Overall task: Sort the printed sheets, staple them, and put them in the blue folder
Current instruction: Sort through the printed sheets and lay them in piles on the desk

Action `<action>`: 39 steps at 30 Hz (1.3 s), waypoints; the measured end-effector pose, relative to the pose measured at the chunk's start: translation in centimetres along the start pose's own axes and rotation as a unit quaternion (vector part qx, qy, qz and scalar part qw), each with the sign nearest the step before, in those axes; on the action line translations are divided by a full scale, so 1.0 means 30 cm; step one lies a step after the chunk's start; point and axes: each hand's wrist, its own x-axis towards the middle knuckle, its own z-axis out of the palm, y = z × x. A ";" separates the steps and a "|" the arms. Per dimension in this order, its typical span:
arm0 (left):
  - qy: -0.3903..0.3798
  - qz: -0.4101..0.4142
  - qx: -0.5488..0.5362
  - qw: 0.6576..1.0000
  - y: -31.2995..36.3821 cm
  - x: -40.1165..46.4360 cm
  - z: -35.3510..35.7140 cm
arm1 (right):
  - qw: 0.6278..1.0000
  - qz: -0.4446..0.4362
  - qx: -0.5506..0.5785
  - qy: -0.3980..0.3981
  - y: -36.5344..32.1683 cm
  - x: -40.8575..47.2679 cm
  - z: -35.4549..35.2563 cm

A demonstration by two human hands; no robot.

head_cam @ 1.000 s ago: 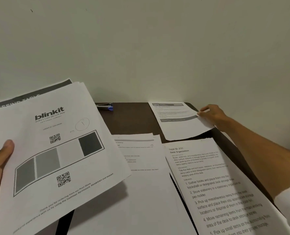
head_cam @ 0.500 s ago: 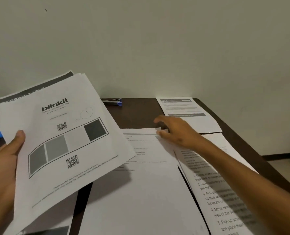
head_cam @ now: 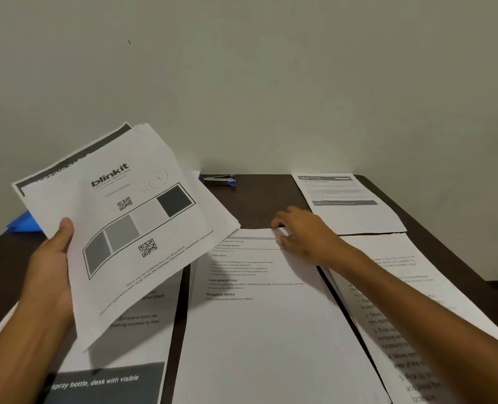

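My left hand (head_cam: 52, 258) grips a fanned stack of printed sheets (head_cam: 142, 223) by its left edge and holds it above the table, a "blinkit" page with QR codes on top. My right hand (head_cam: 303, 234) reaches across to the top edge of the middle sheet (head_cam: 265, 330), which lies flat, and its curled fingers and thumb pinch that edge. A blue and silver stapler (head_cam: 220, 179) lies at the back by the wall. A corner of the blue folder (head_cam: 23, 223) shows at the far left, mostly hidden behind the held stack.
More printed sheets lie on the dark table (head_cam: 256, 199): one at the back right (head_cam: 350, 211), one under my right forearm (head_cam: 393, 249), and one at the front left (head_cam: 137, 330) with a dark-banded page (head_cam: 105, 383) on it. The wall stands right behind the table.
My right hand left the sheet at the back right and came to the top edge of the middle sheet. The held stack shifted slightly right and up in view.
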 end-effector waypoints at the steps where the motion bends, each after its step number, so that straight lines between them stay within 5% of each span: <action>1: -0.010 -0.008 -0.018 1.000 -0.001 -0.022 0.030 | 1.000 0.000 0.005 0.002 -0.006 -0.007 0.004; 9: -0.026 -0.025 0.016 0.999 -0.007 -0.048 0.056 | 0.996 -0.004 0.070 0.061 -0.040 -0.065 -0.010; 13: -0.089 -0.002 0.062 0.994 0.012 -0.079 0.178 | 0.966 -0.015 0.241 0.097 -0.082 -0.112 -0.046; 17: -0.102 0.034 0.117 0.987 0.018 -0.081 0.336 | 0.852 0.060 0.517 0.061 -0.122 -0.153 -0.094; 21: -0.107 0.022 0.150 0.983 -0.050 -0.049 0.428 | 0.745 0.124 0.654 0.034 -0.088 -0.155 -0.070; 26: -0.103 0.009 0.164 0.981 -0.115 -0.041 0.450 | 0.803 0.110 0.583 0.055 -0.050 -0.146 -0.027; 39: -0.126 -0.080 0.039 0.988 -0.161 -0.040 0.415 | 0.807 0.105 0.569 0.117 -0.065 -0.128 0.021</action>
